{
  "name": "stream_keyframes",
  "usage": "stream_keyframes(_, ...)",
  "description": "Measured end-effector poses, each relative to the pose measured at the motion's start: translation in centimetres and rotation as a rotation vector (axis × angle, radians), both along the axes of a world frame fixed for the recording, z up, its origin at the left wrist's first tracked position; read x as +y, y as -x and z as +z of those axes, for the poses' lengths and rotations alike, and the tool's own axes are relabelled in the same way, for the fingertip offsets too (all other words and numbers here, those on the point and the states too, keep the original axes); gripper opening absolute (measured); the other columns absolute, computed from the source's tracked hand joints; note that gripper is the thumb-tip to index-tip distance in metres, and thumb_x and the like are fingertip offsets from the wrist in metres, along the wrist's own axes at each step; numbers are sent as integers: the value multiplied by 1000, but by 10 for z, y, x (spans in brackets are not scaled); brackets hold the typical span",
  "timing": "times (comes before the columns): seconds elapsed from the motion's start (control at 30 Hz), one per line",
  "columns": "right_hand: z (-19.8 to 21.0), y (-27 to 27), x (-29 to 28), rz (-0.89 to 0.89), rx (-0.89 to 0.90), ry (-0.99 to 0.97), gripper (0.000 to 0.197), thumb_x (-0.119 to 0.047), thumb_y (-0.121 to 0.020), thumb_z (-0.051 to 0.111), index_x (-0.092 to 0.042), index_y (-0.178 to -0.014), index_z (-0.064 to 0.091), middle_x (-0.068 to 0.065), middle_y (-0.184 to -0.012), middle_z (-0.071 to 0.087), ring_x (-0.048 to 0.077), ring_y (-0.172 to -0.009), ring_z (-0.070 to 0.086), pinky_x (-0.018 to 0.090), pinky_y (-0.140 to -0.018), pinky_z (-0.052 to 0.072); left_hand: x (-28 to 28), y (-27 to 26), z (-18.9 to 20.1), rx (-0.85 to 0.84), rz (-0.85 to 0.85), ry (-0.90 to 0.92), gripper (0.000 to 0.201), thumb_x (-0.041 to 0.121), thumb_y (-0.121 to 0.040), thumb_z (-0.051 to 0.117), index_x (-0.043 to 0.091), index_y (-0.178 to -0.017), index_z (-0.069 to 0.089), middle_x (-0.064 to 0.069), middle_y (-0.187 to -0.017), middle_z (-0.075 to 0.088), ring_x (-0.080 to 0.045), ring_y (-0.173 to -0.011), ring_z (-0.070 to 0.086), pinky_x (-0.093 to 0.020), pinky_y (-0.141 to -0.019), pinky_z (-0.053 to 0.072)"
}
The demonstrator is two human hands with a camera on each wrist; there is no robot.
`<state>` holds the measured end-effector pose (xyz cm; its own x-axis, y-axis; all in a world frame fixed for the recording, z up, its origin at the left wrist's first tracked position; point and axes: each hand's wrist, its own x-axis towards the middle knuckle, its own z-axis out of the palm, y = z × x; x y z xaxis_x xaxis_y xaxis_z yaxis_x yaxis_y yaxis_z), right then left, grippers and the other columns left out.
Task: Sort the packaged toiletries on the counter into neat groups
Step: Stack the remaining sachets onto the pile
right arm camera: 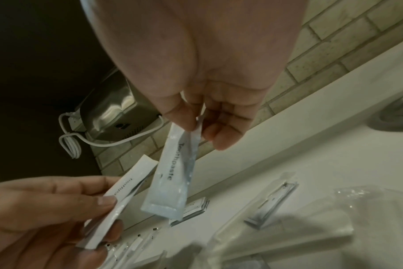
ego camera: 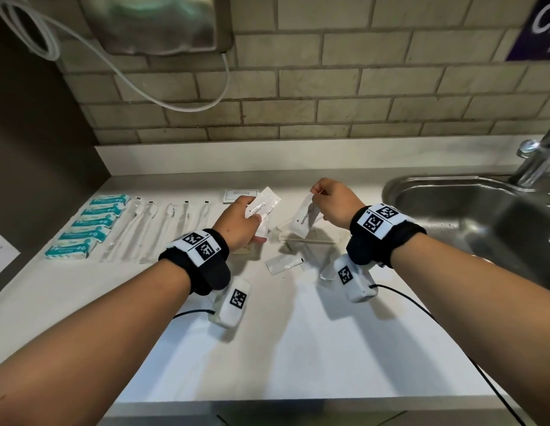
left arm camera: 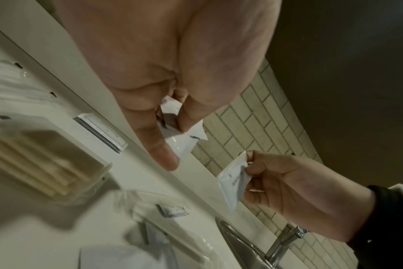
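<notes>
From the head camera, the left hand (ego camera: 236,221) is raised above the middle of the white surface (ego camera: 298,333), its fingers curled round a few white toothpaste sachets (ego camera: 261,207) held fanned together. The right hand (ego camera: 333,204) is lifted beside it, toward the sink (ego camera: 452,204), pinching the top end of a single toothpaste sachet (ego camera: 304,218) that hangs down from thumb and forefinger. Along the left edge of the surface lies a tidy column of teal soap packets (ego camera: 89,222), and just right of them a row of wrapped toothbrushes (ego camera: 156,229). Near the back edge sits a small square sachet (ego camera: 241,196). Below the hands lie a wrapped comb (ego camera: 304,236) and loose clear packets (ego camera: 284,262).

From the left wrist camera, the left hand (left arm camera: 173,72) shows thumb and fingers (left arm camera: 163,152) pressed onto the white sachets (left arm camera: 182,143). The right hand (left arm camera: 288,185) pinches its sachet (left arm camera: 232,183) at one end. A wrapped comb (left arm camera: 35,163) lies blurred on the surface (left arm camera: 150,182).

From the right wrist camera, the right hand (right arm camera: 207,63) pinches the sachet (right arm camera: 173,174) printed "Toothpaste" between thumb and forefinger, the other fingers loosely bent. The left hand (right arm camera: 46,209) grips its bundle of sachets (right arm camera: 117,196), thumb on top. Clear packets (right arm camera: 276,203) lie on the surface (right arm camera: 334,127) below.
</notes>
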<state>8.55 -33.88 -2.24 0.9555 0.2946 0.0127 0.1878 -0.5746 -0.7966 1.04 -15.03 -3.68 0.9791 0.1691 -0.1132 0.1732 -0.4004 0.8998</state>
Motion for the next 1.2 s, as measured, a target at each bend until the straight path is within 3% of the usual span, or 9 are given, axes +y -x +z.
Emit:
stream_keyframes(0.2, 8, 1, 17, 81, 60, -132, 16, 2, -90, 43, -11, -92, 53, 5, -71, 61, 18, -61, 54, 30, -60, 49, -7, -4, -2, -9, -63, 122, 36, 3, -100, 40, 9, -135, 45, -13, -121, 61, -15, -74, 66, -31, -68, 60)
stream_keyframes(0.4, 11, -1, 30, 91, 39, -153, 15, 5, -88, 49, -7, -96, 54, 5, -67, 57, 17, -56, 52, 29, -58, 53, -20, -11, 2, -23, 7, 413, 28, 9, -102, 40, 4, -123, 57, -5, -85, 64, -14, -67, 62, -30, -56, 59)
stream_keyframes(0.47, 11, -4, 32, 93, 16, -150, 11, 1, -88, 53, -7, -96, 55, 3, -66, 59, 17, -57, 54, 31, -60, 54, -20, -13, 2, -23, -45, 384, 25, 15, -101, 47, 4, -121, 57, 1, -79, 63, -9, -65, 63, -30, -59, 59)
stream_keyframes(0.53, 9, -7, 33, 62, -47, -123, 16, -9, -87, 64, -7, -100, 56, 2, -75, 59, 19, -63, 55, 33, -65, 53, -16, -16, 0, -33, -81, 303, 27, 7, -99, 48, 4, -125, 53, -2, -93, 64, -12, -76, 64, -26, -59, 60)
stream_keyframes(0.6, 5, -12, 32, 11, -112, -68, 33, -23, -85, 70, -8, -110, 55, 3, -93, 57, 20, -77, 55, 30, -71, 48, -12, -19, 0, -52, -66, 235, 30, 4, -100, 44, 4, -129, 48, -9, -111, 59, -17, -85, 62, -21, -55, 57)
stream_keyframes(0.7, 1, -13, 31, 75, 15, -5, 64, -34, -80, 75, -12, -130, 43, 5, -110, 57, 23, -90, 60, 31, -79, 50, -8, -22, 0, -74, -14, 151, 30, 7, -101, 41, 5, -130, 45, -11, -112, 58, -17, -83, 63, -23, -55, 57)
stream_keyframes(0.83, -3, -9, 39, 224, 123, 14, 72, -7, -73, 79, -10, -130, 35, 3, -80, 62, 20, -66, 60, 25, -57, 50, -5, -27, 0, -73, 14, 31, 30, 15, -100, 41, 9, -130, 41, -11, -116, 62, -29, -102, 64, -47, -87, 55)
stream_keyframes(1.07, 1, -18, 48, 193, 173, -84, 49, 8, -82, 63, -4, -123, 38, 6, -71, 56, 22, -58, 57, 41, -71, 56, 8, -37, 0, -43, 37, 99, 28, 16, -101, 42, 8, -127, 43, -11, -116, 62, -26, -102, 65, -40, -82, 58)
stream_keyframes(1.2, -1, -26, 49, 149, 178, -61, 45, 10, -83, 58, -6, -122, 41, 6, -79, 52, 22, -57, 57, 41, -67, 58, 28, -46, 3, -74, 66, -42, 18, 13, -95, 43, 10, -93, 61, -8, -87, 67, -26, -77, 60, -41, -79, 55)
